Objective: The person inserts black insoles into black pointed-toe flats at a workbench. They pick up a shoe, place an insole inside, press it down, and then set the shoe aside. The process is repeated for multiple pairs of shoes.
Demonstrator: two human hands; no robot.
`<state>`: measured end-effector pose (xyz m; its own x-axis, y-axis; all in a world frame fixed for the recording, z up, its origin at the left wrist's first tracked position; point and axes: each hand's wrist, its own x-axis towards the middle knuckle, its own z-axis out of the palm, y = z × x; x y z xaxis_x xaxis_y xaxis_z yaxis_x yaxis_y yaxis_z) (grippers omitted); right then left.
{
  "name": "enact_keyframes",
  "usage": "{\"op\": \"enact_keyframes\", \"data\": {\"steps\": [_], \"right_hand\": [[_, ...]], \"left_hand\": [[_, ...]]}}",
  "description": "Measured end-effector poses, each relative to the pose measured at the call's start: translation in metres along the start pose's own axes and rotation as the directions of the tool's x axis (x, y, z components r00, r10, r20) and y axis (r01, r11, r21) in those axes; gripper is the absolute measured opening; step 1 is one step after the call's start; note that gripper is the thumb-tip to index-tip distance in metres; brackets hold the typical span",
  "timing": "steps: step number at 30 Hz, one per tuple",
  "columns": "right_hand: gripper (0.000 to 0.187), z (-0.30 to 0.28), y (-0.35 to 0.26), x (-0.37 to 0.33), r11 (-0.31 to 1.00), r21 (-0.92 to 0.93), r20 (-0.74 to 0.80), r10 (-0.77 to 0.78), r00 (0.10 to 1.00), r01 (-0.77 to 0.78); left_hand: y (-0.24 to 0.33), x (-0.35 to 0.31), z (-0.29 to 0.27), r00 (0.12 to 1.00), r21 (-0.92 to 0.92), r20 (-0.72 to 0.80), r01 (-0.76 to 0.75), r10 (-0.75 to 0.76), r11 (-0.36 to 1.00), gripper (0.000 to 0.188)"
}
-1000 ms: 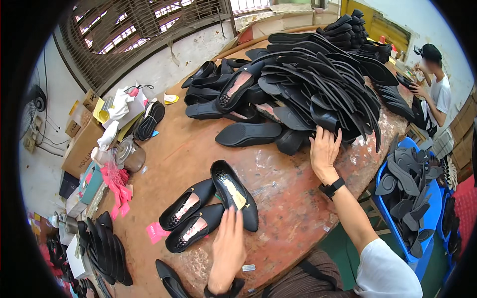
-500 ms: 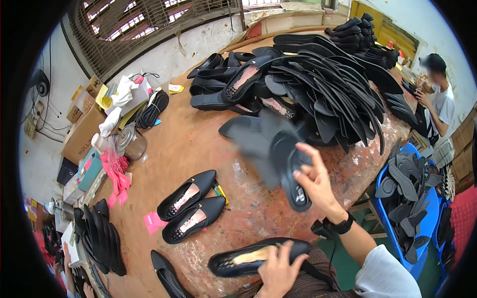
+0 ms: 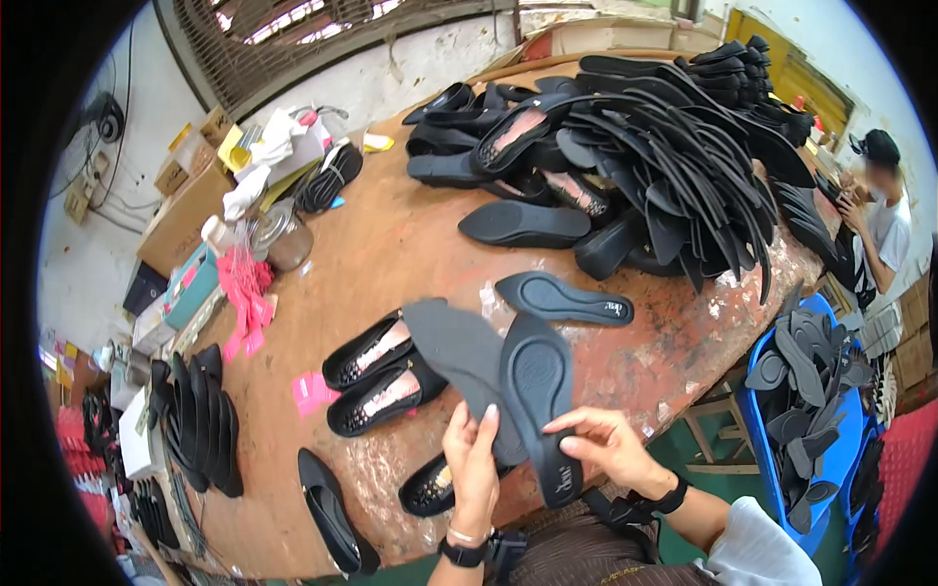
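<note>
My left hand (image 3: pixel 472 469) is closed on a dark grey insole (image 3: pixel 451 344), its plain underside showing. In my right hand (image 3: pixel 614 447) a black insole (image 3: pixel 537 366), patterned face up, is pinched near its printed heel end. The two insoles overlap in the middle. Beyond them, another black insole (image 3: pixel 562 296) lies flat on the table. A black flat shoe (image 3: pixel 425 490) near the table's front edge is partly hidden behind my left hand and the insoles. Left of the insoles, two black pointed flats (image 3: pixel 386 405) sit side by side, their toes covered by the grey insole.
A heap of black insoles (image 3: pixel 674 166) and shoes (image 3: pixel 508 142) fills the back of the table (image 3: pixel 371 254). A single shoe (image 3: pixel 332 508) lies front left, near a row of shoes (image 3: pixel 200 420). At right stands a blue bin (image 3: pixel 757 430) of insoles; a person (image 3: pixel 884 215) works beyond.
My left hand has let go of the shoe and now grips the grey insole. The right hand has drawn its insole nearer. An insole now lies on the table. My view has shifted.
</note>
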<state>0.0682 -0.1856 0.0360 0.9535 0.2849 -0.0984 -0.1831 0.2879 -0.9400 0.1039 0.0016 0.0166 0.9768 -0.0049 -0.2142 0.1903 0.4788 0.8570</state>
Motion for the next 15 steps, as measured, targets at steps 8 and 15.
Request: {"op": "enact_keyframes", "data": {"steps": [8, 15], "right_hand": [[0.058, -0.085, -0.03, -0.044, 0.565, 0.725, -0.329, -0.217, 0.919, 0.393], [0.061, -0.075, -0.032, -0.044, 0.954, 0.152, -0.212, -0.226, 0.951, 0.26]], "left_hand": [[0.007, 0.048, -0.002, 0.99, 0.279, 0.075, -0.139, 0.122, 0.95, 0.044], [0.012, 0.045, 0.032, 0.949, 0.421, 0.317, -0.138, -0.002, 0.897, 0.088]]}}
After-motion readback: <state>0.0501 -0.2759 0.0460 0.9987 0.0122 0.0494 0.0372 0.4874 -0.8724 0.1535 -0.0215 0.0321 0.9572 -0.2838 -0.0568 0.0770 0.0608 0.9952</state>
